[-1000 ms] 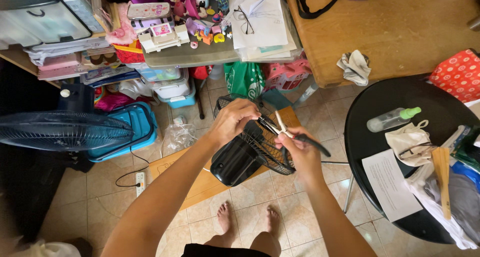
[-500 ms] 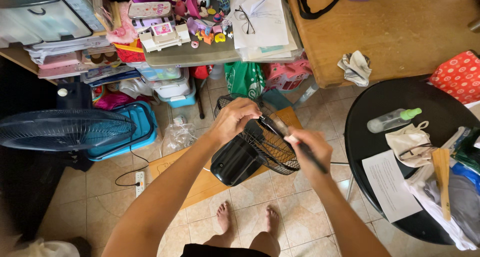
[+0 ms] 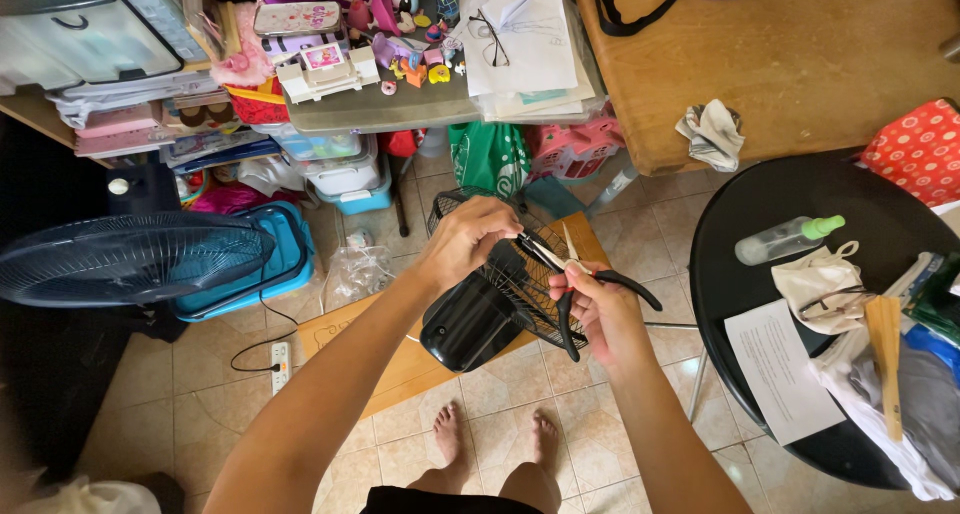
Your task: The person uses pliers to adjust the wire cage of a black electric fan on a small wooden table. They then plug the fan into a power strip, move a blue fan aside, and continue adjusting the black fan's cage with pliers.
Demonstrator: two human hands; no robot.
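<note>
Head view, left hand (image 3: 468, 242) gripping fan grille (image 3: 510, 274), right hand (image 3: 598, 309) clenching pliers (image 3: 575, 274).

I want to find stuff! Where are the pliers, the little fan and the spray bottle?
pliers (image 3: 610, 279), head view, on the black handle.
little fan (image 3: 470, 324), head view, on its black motor housing.
spray bottle (image 3: 785, 240), head view, on its clear body.
</note>
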